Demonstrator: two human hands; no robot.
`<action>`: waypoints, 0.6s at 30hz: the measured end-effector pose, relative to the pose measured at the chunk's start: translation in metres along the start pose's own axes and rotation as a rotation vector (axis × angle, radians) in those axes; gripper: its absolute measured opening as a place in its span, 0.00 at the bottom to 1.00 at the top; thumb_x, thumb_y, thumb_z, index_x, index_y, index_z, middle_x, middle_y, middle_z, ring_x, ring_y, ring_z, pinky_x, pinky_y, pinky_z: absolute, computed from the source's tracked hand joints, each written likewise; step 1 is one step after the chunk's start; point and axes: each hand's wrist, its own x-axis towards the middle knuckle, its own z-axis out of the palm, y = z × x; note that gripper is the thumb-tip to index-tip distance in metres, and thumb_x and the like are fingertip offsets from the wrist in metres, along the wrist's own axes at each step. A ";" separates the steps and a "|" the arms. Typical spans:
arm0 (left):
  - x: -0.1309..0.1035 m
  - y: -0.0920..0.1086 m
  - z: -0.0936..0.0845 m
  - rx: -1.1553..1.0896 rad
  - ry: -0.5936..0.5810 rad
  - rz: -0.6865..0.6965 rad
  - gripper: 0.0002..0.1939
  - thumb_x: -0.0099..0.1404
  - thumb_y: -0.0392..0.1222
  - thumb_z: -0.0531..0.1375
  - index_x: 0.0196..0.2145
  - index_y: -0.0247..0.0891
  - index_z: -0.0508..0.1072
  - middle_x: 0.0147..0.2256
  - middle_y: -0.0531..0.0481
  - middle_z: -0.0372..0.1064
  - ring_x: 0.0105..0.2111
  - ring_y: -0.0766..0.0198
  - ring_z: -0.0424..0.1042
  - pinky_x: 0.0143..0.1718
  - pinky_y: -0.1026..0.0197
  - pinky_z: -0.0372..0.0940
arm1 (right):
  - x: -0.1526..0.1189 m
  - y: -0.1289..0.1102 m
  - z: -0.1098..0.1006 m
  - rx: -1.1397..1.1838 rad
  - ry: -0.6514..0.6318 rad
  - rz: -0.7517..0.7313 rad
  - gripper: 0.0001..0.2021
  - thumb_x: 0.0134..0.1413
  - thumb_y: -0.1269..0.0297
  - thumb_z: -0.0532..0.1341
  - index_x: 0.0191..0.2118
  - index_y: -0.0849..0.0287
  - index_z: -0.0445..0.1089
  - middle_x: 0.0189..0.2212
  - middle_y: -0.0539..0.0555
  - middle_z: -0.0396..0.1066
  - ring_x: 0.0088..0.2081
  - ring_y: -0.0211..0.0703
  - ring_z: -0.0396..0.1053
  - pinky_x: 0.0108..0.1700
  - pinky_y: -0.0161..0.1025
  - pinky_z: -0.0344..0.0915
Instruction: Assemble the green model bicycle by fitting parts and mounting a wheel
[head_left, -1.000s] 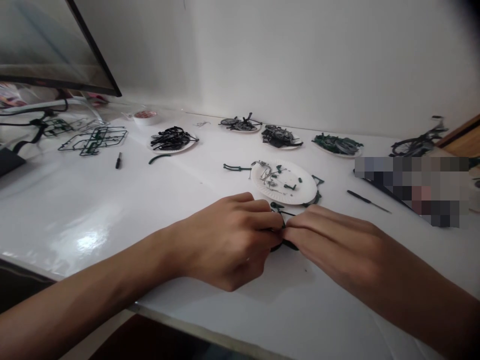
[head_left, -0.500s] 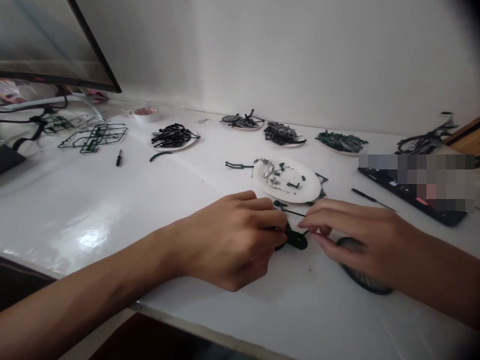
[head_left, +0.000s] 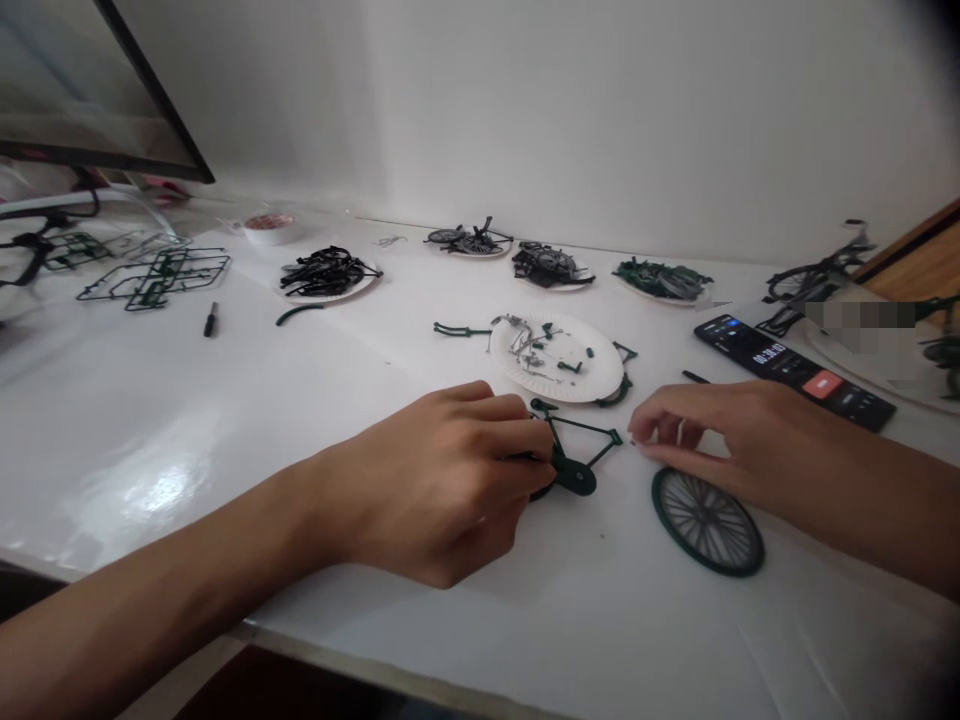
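Note:
My left hand (head_left: 472, 470) is closed around a dark green model bicycle frame (head_left: 579, 476), hiding most of its left part. The frame's thin bars and a pointed end show to the right of my fingers. Just right of that end is my right hand (head_left: 705, 435), thumb and forefinger close together with a tiny speck at their tips that I cannot make out. Below my right hand lies a model wheel (head_left: 709, 522) with a green tyre and grey spokes. Behind both hands stands a white paper plate (head_left: 600, 375) with small green and silver parts.
Plates of model parts line the back: black parts (head_left: 330, 273), grey parts (head_left: 551, 265) and green parts (head_left: 660, 278). A phone (head_left: 795, 370) running a timer lies at right. On the left are part sprues (head_left: 157, 278), a small screwdriver (head_left: 211, 320), a cup (head_left: 270, 230) and a monitor (head_left: 90, 90).
My right hand has drawn away from the frame's end to the right and uncovered the wheel. The left hand keeps its hold on the frame. The view has shifted slightly right.

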 end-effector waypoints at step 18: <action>-0.001 0.000 0.001 -0.005 -0.005 -0.005 0.08 0.64 0.31 0.54 0.37 0.36 0.73 0.41 0.41 0.73 0.41 0.54 0.71 0.43 0.52 0.66 | 0.001 -0.032 0.001 0.010 0.112 0.073 0.05 0.53 0.67 0.63 0.28 0.52 0.69 0.27 0.48 0.75 0.26 0.42 0.73 0.26 0.37 0.66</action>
